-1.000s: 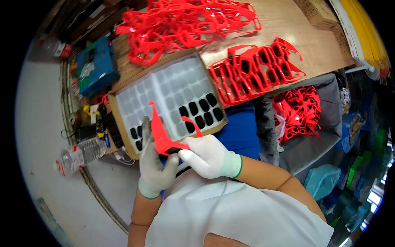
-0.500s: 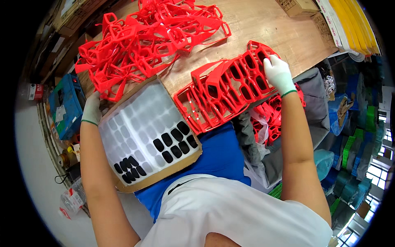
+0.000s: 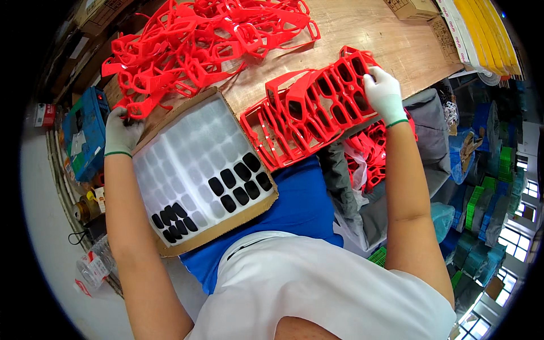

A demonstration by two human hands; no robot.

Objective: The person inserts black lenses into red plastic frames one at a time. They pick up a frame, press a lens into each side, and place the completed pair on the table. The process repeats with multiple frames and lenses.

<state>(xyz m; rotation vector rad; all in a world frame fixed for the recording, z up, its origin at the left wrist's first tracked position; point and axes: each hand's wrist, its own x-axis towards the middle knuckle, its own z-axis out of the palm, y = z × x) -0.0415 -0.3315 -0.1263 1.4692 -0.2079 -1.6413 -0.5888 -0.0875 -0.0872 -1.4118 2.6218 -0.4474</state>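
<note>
Both hands wear white gloves. My left hand [image 3: 121, 131] reaches out to the left and closes on a red plastic glasses frame [image 3: 148, 101] at the near edge of a big loose heap of red frames [image 3: 204, 42]. My right hand [image 3: 384, 94] rests on the far end of a neat row of stacked red frames [image 3: 309, 107] and pinches its end frame. Between my arms lies a cardboard tray [image 3: 249, 218] with a clear blister insert that holds several dark lenses [image 3: 238, 181] in two groups.
The wooden bench [image 3: 368, 28] carries cardboard boxes and yellow strips at the far right. A blue box [image 3: 82, 136] and bottles stand to the left. A grey bin with more red frames [image 3: 379, 153] in a plastic bag sits under my right arm. A blue cloth covers my lap.
One second ago both hands held a single red frame over the tray. They have since spread apart, the left to the loose heap and the right to the stacked row.
</note>
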